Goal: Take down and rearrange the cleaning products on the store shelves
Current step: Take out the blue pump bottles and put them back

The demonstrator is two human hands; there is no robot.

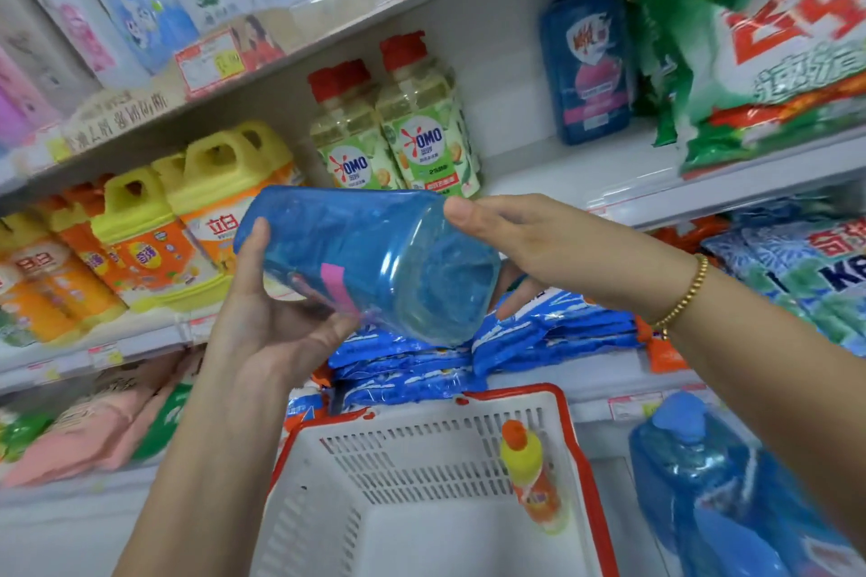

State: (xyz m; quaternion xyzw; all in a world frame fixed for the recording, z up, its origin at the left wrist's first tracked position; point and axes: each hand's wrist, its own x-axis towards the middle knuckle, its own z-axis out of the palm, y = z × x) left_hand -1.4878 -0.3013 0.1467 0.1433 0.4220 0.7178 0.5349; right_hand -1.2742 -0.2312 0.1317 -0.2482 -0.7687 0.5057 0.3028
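A large blue detergent bottle (370, 262) lies on its side in the air in front of the middle shelf, its base turned toward me. My left hand (272, 323) grips it from below and on the left, thumb up along its side. My right hand (529, 243) holds its right end, thumb over the top edge and fingers curled under the base. A second blue bottle (586, 65) stands upright on the middle shelf to the upper right. Two OMO bottles (398, 131) with red caps stand just behind the held one.
A white basket with a red rim (567, 417) sits below my hands and holds an orange bottle with a yellow top (534, 478). Yellow and orange jugs (154, 229) fill the shelf at left. Blue bags (539, 332) lie stacked underneath; detergent bags (773, 61) at right; a blue bottle (712, 482) at bottom right.
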